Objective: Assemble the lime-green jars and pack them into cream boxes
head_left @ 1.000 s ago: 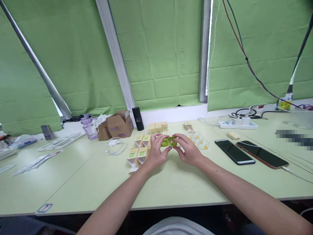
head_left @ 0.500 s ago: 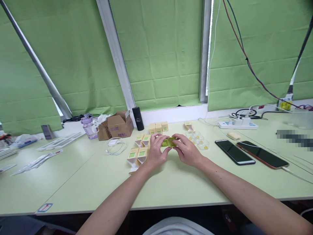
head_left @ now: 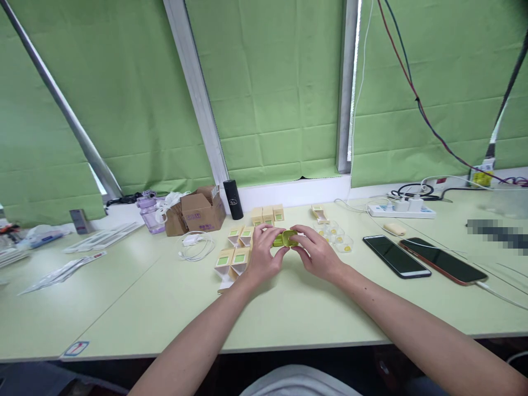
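Both hands meet over the middle of the pale green table (head_left: 136, 308). My left hand (head_left: 264, 256) and my right hand (head_left: 315, 253) pinch a small olive-green case (head_left: 285, 238) between their fingertips, just above the tabletop. Small tan boxes with green labels (head_left: 233, 254) lie open-ended left of my left hand. A row of three closed tan boxes (head_left: 267, 214) stands behind the case. Clear plastic trays with yellow dots (head_left: 337, 235) sit just right of my right hand.
A brown cardboard carton (head_left: 201, 210), a black cylinder (head_left: 233, 199), a purple bottle (head_left: 147, 213) and a white cable (head_left: 193, 247) stand at the back left. Two phones (head_left: 416, 258) and a power strip (head_left: 400, 209) lie to the right. Plastic sleeves (head_left: 66, 269) lie far left.
The hands have barely moved; my right hand's fingers have closed a little tighter over the green case. Everything on the table stays where it was.
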Motion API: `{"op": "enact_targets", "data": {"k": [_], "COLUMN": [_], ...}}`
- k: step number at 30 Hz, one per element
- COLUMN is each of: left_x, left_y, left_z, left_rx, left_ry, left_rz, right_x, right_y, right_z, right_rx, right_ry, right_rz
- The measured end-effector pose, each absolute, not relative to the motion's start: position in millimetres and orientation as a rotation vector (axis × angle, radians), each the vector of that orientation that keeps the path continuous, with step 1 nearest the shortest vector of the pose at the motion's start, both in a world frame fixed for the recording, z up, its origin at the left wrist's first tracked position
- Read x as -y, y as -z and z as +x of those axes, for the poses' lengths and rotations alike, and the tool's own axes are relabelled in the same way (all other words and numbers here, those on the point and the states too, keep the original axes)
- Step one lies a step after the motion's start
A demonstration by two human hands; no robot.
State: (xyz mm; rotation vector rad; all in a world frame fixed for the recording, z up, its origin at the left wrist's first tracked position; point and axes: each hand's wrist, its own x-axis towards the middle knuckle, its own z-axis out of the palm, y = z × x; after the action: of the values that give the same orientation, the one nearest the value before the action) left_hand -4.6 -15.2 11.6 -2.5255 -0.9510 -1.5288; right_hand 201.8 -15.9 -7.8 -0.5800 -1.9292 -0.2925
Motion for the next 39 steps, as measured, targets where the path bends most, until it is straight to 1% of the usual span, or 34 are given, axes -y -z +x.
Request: {"op": "enact_targets", "data": {"k": [18, 26, 34, 39], "left_x": [15.2, 16.9, 13.0, 12.9], "left_y": [-11.2, -12.5, -9.4, -9.6], "left_z": [-5.2, -4.8, -4.8, -5.0], "left_rx": [0.946, 0.956, 0.925, 0.971], "left_ry": [1.536, 1.54, 1.548, 1.571], "left_rz": [-2.523, -2.525, -2.521, -2.523], "right_x": [16.3, 17.3, 16.6, 19.7], "right_y": [6.1, 8.2, 9.7, 7.2], "right_z": [200.2, 200.8, 200.8, 201.3], "right_rx": [1.941, 1.934, 1.945, 1.929], "right_ry": [0.333, 0.163, 0.172, 0.118], "right_rz": [-0.568, -0.589, -0.595, -0.595]}}
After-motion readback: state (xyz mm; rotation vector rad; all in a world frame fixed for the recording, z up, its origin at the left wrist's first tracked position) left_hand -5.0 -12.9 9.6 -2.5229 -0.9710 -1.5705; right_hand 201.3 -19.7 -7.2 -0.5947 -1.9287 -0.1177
